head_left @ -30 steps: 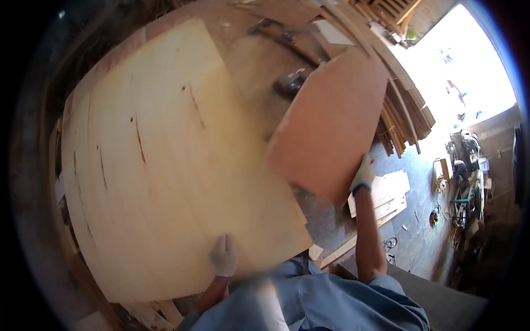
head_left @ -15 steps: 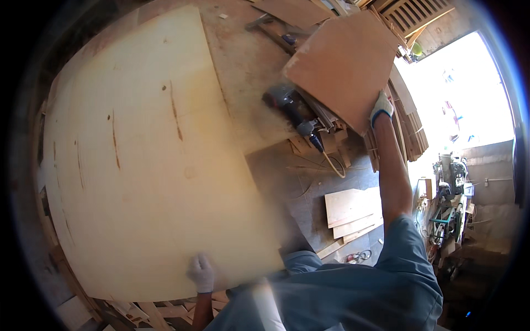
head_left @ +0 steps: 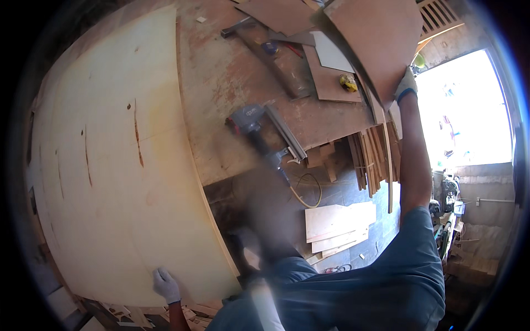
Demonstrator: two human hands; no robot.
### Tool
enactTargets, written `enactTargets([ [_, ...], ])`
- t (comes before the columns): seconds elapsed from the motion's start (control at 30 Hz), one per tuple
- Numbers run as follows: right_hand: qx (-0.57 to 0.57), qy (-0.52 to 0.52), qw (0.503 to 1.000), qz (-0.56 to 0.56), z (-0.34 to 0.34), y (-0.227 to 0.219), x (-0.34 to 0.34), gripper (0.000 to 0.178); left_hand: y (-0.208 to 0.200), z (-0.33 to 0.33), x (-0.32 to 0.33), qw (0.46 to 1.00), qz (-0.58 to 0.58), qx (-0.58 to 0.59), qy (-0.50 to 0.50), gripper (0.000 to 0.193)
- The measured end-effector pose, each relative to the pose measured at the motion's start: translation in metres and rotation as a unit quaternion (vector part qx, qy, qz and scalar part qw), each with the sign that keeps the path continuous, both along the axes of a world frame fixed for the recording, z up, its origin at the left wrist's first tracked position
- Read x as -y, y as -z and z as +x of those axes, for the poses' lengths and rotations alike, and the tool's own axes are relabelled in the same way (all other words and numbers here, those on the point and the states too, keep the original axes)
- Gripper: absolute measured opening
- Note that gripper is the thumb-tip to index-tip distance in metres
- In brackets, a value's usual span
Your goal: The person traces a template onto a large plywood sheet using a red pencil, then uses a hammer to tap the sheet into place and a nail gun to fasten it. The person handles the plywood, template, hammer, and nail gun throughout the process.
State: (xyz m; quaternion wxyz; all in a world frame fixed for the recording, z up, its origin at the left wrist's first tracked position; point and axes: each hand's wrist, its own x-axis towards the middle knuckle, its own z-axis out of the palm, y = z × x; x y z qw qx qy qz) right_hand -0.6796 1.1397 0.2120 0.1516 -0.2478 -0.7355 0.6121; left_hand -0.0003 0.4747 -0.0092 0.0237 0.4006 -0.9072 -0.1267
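A large pale plywood sheet (head_left: pixel 110 182) with dark knots and cracks covers the left of the worktable. On its near edge rests my left hand (head_left: pixel 167 286) in a white glove, its fingers curled closed; whatever is inside them is hidden. At the upper right my right hand (head_left: pixel 407 85), also gloved, grips the edge of a reddish-brown board (head_left: pixel 381 41) and holds it raised and tilted. A grey and black nail gun (head_left: pixel 248 124) with a hose lies on the table, beside the plywood.
A hammer (head_left: pixel 270 63), a yellow tape measure (head_left: pixel 348 83) and several thin brown boards (head_left: pixel 334 83) lie toward the far side. Wooden strips (head_left: pixel 375 160) stand at the table's right. Pale offcuts (head_left: pixel 337 223) lie on the floor. Bright daylight enters through an opening (head_left: pixel 464 110).
The brown board in my right hand has moved up and to the right, uncovering the tape measure and a white panel. My left hand stays on the plywood; the whole view has shifted.
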Motion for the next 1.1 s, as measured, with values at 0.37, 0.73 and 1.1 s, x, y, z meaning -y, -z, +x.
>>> enactTargets([
  [0.37, -0.045, -0.387, 0.791, -0.472, -0.013, 0.054, -0.078, 0.035, 0.035, 0.003, 0.016, 0.999, 0.023, 0.034, -0.009, 0.038],
  [0.73, -0.031, -0.287, 0.668, -0.686, 0.03, 0.058, -0.062, 0.025, 0.01, -0.008, 0.005, 0.985, 0.048, 0.16, 0.033, 0.052],
  [1.1, 0.142, 0.101, 0.981, 0.088, -0.046, 0.144, -0.119, 0.082, 0.002, -0.03, -0.006, 0.996, 0.007, 0.047, -0.073, 0.043],
])
